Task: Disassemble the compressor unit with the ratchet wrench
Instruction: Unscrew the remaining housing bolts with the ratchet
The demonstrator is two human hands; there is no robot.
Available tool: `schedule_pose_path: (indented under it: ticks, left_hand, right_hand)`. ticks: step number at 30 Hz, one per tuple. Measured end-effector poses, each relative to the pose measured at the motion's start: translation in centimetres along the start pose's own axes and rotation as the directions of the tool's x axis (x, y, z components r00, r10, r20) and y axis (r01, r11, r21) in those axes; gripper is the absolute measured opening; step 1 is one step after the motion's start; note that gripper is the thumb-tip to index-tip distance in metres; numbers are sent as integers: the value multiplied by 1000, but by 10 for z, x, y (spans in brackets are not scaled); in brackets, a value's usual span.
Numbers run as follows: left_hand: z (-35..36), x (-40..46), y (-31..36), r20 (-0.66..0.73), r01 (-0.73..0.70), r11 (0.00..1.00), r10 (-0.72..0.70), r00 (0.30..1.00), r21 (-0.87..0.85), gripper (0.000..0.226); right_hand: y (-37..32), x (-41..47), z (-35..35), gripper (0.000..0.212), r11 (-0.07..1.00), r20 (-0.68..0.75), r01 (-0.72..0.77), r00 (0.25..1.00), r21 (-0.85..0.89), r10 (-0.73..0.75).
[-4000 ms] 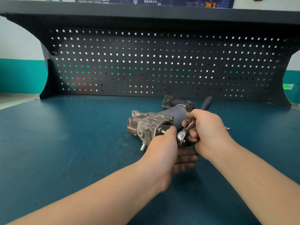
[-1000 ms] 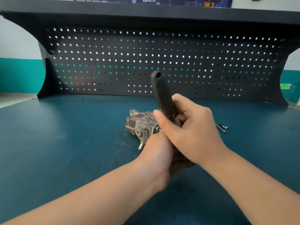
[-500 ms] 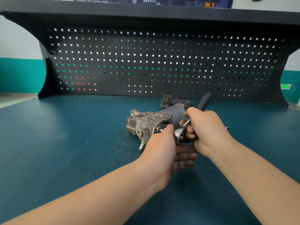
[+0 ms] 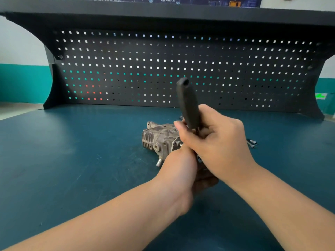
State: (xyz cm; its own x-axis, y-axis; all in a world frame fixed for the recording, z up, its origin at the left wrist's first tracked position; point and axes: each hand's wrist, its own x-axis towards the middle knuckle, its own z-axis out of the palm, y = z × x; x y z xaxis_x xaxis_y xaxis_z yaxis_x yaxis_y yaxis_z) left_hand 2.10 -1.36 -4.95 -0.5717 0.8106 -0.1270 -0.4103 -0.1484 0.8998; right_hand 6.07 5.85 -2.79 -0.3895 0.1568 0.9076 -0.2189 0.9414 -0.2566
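- The right hand grips the wrench by the lower part of its black handle, fingers curled round it and thumb laid across the front; the handle stands nearly upright, tipped a little to the left, its butt end well above the knuckles.
- The left hand sits just below and left of that grip, touching the right hand. It reaches in at the wrench head, which the hands mostly hide, so I cannot tell whether its fingers pinch anything; they seem curled underneath.
- The compressor lies on the bench immediately left of the grip and slightly beyond it, finned end pointing left and a small pipe stub jutting toward the camera. Its right part is covered by the hands.
- Two bolts lie on the bench to the right of the grip, apart from the hand.
- Behind the grip the pegboard rises at the bench's back edge, with a shelf overhanging it above the handle's tip. Bench surface stretches wide to the left of the grip and toward the camera, and a narrower band to the right.
- Both forearms come in from the bottom edge and meet at the grip, the right wrist above the left.
- Half a second ago the handle leaned away to the right, low over the compressor's dark cylinder; now it has swung up toward upright and hides that cylinder, while the compressor has stayed in place.
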Motion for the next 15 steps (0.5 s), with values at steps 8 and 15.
schedule_pose_path:
  ticks: [8, 15]
  left_hand:
    - [4, 3, 2, -72, 5, 1000, -5, 997, 4, 41]
    - [3, 5, 2, -81, 19, 1000, -18, 997, 8, 47]
  right_hand:
    - [18, 13, 0, 22, 597, 48, -720, 652, 355, 757]
    - [26, 11, 6, 21, 325, 105, -786, 439, 526, 892]
